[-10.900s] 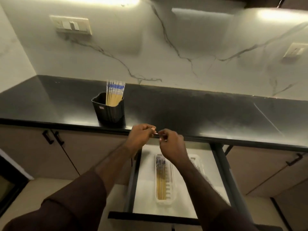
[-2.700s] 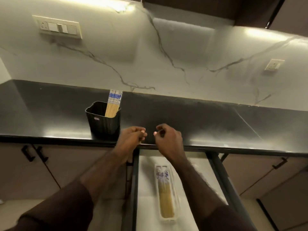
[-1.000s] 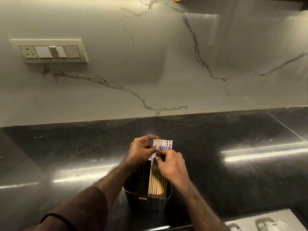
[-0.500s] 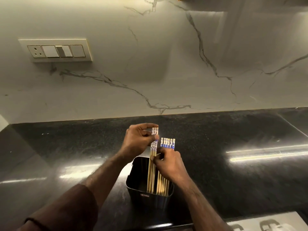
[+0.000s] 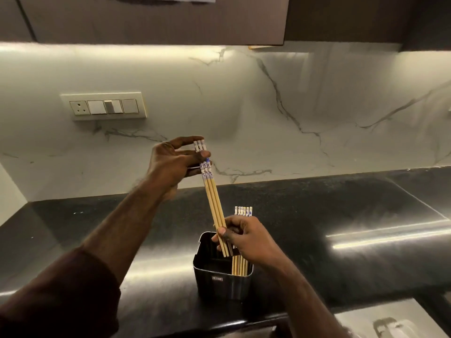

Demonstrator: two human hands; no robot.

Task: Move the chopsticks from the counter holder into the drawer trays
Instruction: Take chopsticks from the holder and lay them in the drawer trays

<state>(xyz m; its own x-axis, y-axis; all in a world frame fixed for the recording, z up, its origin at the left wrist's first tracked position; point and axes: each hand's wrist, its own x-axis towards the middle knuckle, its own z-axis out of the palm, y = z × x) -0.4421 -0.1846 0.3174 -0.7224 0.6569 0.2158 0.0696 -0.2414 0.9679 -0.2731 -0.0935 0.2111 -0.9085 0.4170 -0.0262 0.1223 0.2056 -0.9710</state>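
Note:
A small bundle of wooden chopsticks (image 5: 214,203) with blue-and-white patterned tops is lifted almost clear of the black holder (image 5: 223,279) on the dark counter. My left hand (image 5: 174,164) grips the patterned top end. My right hand (image 5: 246,236) pinches the thin lower ends just above the holder's rim. Several more chopsticks (image 5: 241,240) stand upright in the right side of the holder, partly hidden behind my right hand. A corner of the open drawer (image 5: 380,320) with a clear tray (image 5: 396,329) shows at the bottom right.
The black counter (image 5: 341,215) runs left and right below a marble backsplash with a switch plate (image 5: 103,107). Dark upper cabinets (image 5: 156,18) hang overhead.
The bundle has risen out of the holder, my left hand lifting its top up and left. My right hand now pinches the lower ends. The view has tilted upward.

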